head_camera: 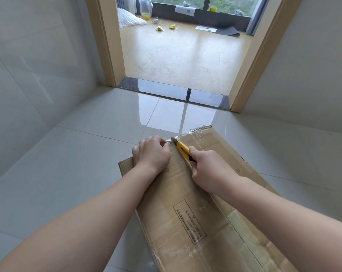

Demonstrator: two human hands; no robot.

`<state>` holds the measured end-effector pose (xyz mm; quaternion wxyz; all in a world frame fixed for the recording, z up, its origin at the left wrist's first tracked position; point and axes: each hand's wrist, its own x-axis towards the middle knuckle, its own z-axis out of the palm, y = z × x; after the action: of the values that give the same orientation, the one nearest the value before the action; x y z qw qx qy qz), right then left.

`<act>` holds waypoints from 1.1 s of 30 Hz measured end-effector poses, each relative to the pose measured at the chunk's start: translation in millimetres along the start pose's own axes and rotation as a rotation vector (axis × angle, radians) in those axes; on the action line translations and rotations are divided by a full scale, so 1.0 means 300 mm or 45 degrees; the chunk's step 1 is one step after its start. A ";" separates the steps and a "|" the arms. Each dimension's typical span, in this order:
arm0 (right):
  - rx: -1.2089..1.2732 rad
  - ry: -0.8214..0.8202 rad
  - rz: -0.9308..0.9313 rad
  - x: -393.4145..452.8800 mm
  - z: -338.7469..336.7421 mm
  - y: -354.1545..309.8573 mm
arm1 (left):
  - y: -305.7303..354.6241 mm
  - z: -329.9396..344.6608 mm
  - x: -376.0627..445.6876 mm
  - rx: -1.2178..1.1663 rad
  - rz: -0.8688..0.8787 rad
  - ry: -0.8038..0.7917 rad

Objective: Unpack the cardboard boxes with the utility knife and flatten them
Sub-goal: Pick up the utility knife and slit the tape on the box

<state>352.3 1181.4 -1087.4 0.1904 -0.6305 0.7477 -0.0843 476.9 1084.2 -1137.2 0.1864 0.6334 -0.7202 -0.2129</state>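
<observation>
A long brown cardboard box [193,203] lies on the grey tiled floor, sealed with clear tape along its top seam. My right hand [209,169] grips a yellow utility knife [182,149]; its blade tip sits in the taped seam near the box's far end. My left hand [151,153] rests on the box just left of the blade, fingers curled over the far left edge of the top, thumb near the tape. A printed label panel [189,221] shows on the box top.
A doorway with a dark threshold [172,91] opens ahead onto a wooden floor [178,55] scattered with small yellow items, papers and a white bag. Tiled walls stand left and right. Glossy grey floor tiles [77,154] surround the box.
</observation>
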 end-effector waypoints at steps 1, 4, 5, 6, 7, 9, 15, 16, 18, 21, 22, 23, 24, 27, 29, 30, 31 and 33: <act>-0.009 0.003 -0.007 0.006 -0.002 -0.003 | -0.001 0.001 -0.001 0.008 0.000 0.000; -0.023 0.018 -0.030 0.006 0.001 -0.002 | -0.002 0.002 0.001 0.007 -0.006 -0.002; -0.021 0.030 -0.038 0.002 0.004 0.000 | -0.002 0.003 0.002 0.001 -0.007 -0.001; -0.015 0.042 -0.045 -0.001 0.006 0.001 | -0.002 0.002 0.002 -0.005 -0.008 0.001; -0.007 0.051 -0.050 -0.004 0.007 0.001 | -0.001 0.003 0.002 -0.009 -0.008 0.004; -0.003 0.060 -0.056 -0.002 0.006 -0.001 | 0.000 0.003 0.001 -0.015 -0.007 0.011; 0.034 0.079 -0.003 0.042 -0.001 -0.027 | 0.004 -0.001 0.002 -0.031 -0.012 0.013; 0.036 0.067 0.012 0.047 -0.005 -0.030 | 0.002 -0.001 0.001 -0.031 -0.012 0.009; 0.036 0.045 0.030 0.043 -0.013 -0.027 | 0.001 -0.001 0.000 -0.033 -0.012 0.004; 0.031 0.014 0.046 0.001 -0.018 -0.009 | 0.006 -0.003 0.001 -0.040 -0.020 0.000; 0.022 0.003 0.052 -0.013 -0.019 -0.005 | 0.008 -0.004 0.001 -0.042 -0.024 0.001; 0.011 -0.010 0.059 -0.024 -0.019 -0.003 | 0.009 -0.004 0.001 -0.042 -0.027 0.000; 0.002 -0.024 0.064 -0.028 -0.019 -0.002 | 0.009 -0.005 0.000 -0.040 -0.029 0.001; -0.048 -0.059 0.067 -0.020 -0.022 -0.006 | 0.009 -0.008 -0.003 -0.033 -0.027 0.001; -0.080 -0.071 0.065 -0.024 -0.027 -0.011 | 0.008 -0.009 -0.001 -0.034 -0.030 -0.010; -0.095 -0.080 0.064 -0.033 -0.027 -0.010 | 0.008 -0.009 0.000 -0.036 -0.031 -0.014; -0.112 -0.089 0.065 -0.043 -0.027 -0.009 | 0.008 -0.008 0.001 -0.037 -0.030 -0.014; -0.121 -0.102 0.062 -0.070 -0.024 -0.002 | 0.008 -0.006 0.002 -0.032 -0.031 -0.012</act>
<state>352.9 1200.9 -1077.0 0.1919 -0.6232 0.7579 -0.0189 475.9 1083.8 -1134.5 0.1883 0.6388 -0.7105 -0.2273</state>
